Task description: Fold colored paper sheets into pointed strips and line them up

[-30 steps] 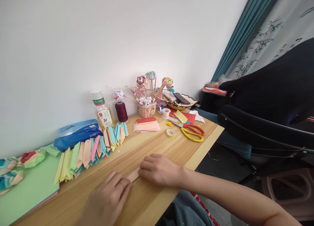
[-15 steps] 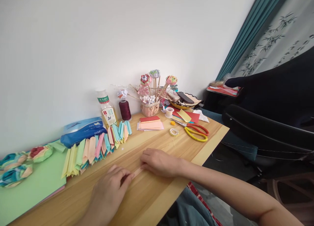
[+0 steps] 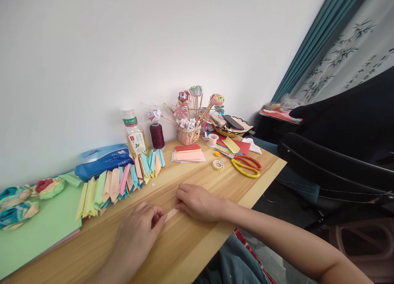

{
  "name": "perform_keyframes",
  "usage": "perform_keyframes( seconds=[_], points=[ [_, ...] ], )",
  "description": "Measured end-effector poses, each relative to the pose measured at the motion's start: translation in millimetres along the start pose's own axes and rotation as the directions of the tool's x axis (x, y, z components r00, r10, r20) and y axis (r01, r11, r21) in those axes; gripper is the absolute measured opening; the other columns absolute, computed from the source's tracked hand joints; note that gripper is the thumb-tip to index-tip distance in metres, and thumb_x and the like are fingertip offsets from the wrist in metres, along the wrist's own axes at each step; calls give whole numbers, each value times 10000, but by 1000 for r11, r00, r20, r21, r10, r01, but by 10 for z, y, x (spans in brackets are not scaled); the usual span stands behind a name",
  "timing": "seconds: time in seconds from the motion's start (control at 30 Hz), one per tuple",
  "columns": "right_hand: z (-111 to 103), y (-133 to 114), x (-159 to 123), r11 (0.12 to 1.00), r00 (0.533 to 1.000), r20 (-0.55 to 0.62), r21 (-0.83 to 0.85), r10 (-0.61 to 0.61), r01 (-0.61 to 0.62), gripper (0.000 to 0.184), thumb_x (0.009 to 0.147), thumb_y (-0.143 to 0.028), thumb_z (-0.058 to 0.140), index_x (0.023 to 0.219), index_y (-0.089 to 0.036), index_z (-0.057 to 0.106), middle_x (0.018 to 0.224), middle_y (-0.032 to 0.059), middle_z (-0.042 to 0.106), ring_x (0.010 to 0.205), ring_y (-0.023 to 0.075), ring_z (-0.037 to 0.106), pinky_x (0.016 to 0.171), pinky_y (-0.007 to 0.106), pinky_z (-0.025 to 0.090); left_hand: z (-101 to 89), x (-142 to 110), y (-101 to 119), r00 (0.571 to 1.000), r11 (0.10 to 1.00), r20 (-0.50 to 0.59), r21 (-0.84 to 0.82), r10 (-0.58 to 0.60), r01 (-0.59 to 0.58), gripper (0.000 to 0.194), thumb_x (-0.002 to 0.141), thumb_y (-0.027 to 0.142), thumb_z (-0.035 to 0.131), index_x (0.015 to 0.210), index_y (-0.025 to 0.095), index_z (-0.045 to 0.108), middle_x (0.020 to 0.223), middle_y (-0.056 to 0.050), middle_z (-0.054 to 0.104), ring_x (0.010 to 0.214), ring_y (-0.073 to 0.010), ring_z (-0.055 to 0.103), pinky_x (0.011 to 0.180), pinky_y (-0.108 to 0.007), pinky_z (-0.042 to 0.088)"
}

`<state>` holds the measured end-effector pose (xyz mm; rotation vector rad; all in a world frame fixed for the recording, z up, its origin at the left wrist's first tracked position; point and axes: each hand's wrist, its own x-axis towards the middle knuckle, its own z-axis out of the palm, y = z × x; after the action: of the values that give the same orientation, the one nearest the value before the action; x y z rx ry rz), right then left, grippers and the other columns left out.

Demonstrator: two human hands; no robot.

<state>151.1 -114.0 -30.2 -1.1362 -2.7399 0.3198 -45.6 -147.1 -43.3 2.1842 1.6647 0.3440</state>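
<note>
A narrow peach paper strip (image 3: 171, 214) lies flat on the wooden desk (image 3: 197, 181) between both hands. My left hand (image 3: 140, 230) pinches its near end with curled fingers. My right hand (image 3: 198, 202) presses the far end down, fingers bent over it. Most of the strip is hidden under the hands. A row of folded pastel paper pieces (image 3: 123, 179) stands just beyond my left hand.
Further back stand a blue tissue pack (image 3: 103, 159), a bottle (image 3: 134, 133), a maroon thread spool (image 3: 156, 135), a basket of paper flowers (image 3: 189, 120), a paper stack (image 3: 188, 154), tape (image 3: 218, 165) and scissors (image 3: 244, 165). Green sheets (image 3: 40, 226) lie left. A black chair (image 3: 332, 165) stands right.
The view has shifted slightly. My left hand's fingers have curled from flat into a pinch on the strip. My right hand stays pressed on the other end.
</note>
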Motion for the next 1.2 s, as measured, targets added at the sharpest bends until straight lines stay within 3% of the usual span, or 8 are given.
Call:
perform_keyframes(
  seconds=[0.17,0.33,0.67,0.93,1.07,1.2],
  points=[
    [71,-7,-16,999,998,-44,1,45,-45,70,878,-231,539,881,-163,555,889,40,572,768,155,522,689,265,392,48,4,-69,991,994,-91,-50,93,-98,180,843,225,460,700,194,564,777,-25,584,822,-226,529,714,-342,398],
    [71,0,-7,997,995,-76,21,72,-71,53,871,-208,543,839,-168,555,866,33,588,738,153,537,650,263,380,43,-15,-58,979,980,-102,-74,176,-184,158,855,132,444,764,190,560,841,-17,597,869,-211,524,765,-342,416],
    [128,79,12,997,986,-145,8,83,-83,82,860,-180,561,779,-167,562,790,40,604,740,177,529,679,287,385,15,-36,-17,981,987,-108,-23,159,-162,118,873,156,492,818,170,596,856,-28,617,881,-214,534,758,-343,422],
    [194,95,7,998,985,-170,-44,43,-51,126,890,-184,504,774,-167,549,784,52,599,739,195,518,697,312,394,-11,11,16,998,997,-37,-63,49,-51,140,859,129,486,765,182,574,828,-19,610,885,-212,532,745,-333,400],
    [198,119,11,997,986,-165,-77,6,-19,163,913,-201,470,771,-165,541,778,58,595,732,196,514,702,318,394,8,4,-10,992,992,-64,-56,112,-116,131,848,100,463,860,180,566,878,-20,589,873,-196,540,740,-311,413],
    [174,128,18,995,989,-142,-97,-33,19,183,925,-201,446,771,-161,538,771,59,589,724,192,510,680,307,391,16,-2,-49,971,973,-66,-17,229,-230,278,879,94,387,1017,207,601,977,-26,556,838,-167,554,700,-274,419]
  ],
)
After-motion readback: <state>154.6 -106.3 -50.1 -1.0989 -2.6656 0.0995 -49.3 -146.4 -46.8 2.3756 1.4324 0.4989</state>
